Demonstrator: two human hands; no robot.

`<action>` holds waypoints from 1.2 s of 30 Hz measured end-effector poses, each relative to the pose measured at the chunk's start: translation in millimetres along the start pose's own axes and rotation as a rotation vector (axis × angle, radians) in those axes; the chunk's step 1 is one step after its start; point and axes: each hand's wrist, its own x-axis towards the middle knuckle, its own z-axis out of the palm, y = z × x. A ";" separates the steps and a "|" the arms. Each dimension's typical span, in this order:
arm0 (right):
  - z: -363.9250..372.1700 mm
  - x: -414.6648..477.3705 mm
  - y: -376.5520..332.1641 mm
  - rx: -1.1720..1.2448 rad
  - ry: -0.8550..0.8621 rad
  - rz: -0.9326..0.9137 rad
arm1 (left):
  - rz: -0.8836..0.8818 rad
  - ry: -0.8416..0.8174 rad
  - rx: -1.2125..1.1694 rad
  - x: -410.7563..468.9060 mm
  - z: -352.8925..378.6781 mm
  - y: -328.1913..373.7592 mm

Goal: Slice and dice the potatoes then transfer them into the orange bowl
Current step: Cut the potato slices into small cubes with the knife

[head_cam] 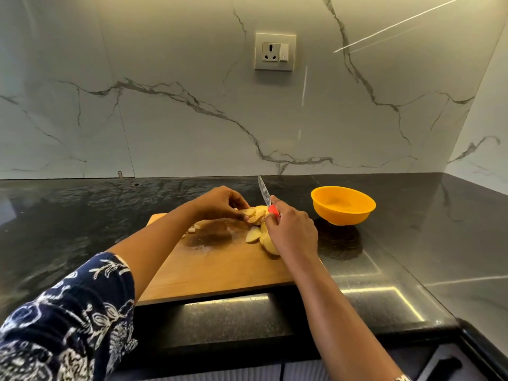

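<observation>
Several potato slices (pixel 258 213) lay on cutting board (pixel 220 265); left hand (pixel 220 203) pinched the stack, right hand (pixel 291 232) gripped knife (pixel 265 195). Orange bowl (pixel 343 205) unlabelled.

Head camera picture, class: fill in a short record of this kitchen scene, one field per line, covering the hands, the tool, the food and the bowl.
left hand: holding stacked potato slices
right hand: gripping the knife by its red handle, blade pointing up and away
loose slices: on the cutting board
orange bowl: on the counter, right of the board, looks empty
</observation>
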 end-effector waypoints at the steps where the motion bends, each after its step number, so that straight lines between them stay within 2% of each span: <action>1: 0.4 0.1 -0.4 0.000 -0.001 -0.002 | 0.009 0.022 0.017 -6.0 -4.0 -1.0; 4: 1.7 -0.4 -2.9 0.003 -0.013 -0.001 | 0.046 0.032 0.041 -32.9 -18.2 -3.7; 9: 2.0 -6.1 -12.3 -0.007 -0.040 -0.018 | 0.087 -0.192 0.031 -80.0 -25.3 -13.9; 11: 4.5 -10.8 -19.1 -0.003 -0.058 -0.041 | 0.070 -0.216 0.049 -88.6 -20.5 -17.7; 17: 6.8 -23.2 -23.3 0.002 -0.149 -0.047 | 0.006 0.060 0.031 -103.9 -10.7 -18.7; 21: 4.5 -28.4 -25.2 0.011 -0.157 -0.046 | -0.030 0.072 0.144 -104.3 6.2 -15.2; 26: 0.0 -30.8 -28.1 0.001 -0.198 -0.025 | -0.014 0.119 0.118 -103.0 10.8 -12.6; 31: -1.4 -44.8 -34.1 -0.044 -0.340 -0.064 | -0.049 0.210 0.193 -111.9 14.8 -15.0; 36: -5.3 -57.9 -41.9 -0.099 -0.383 -0.126 | 0.113 0.173 0.386 -133.2 17.8 -18.5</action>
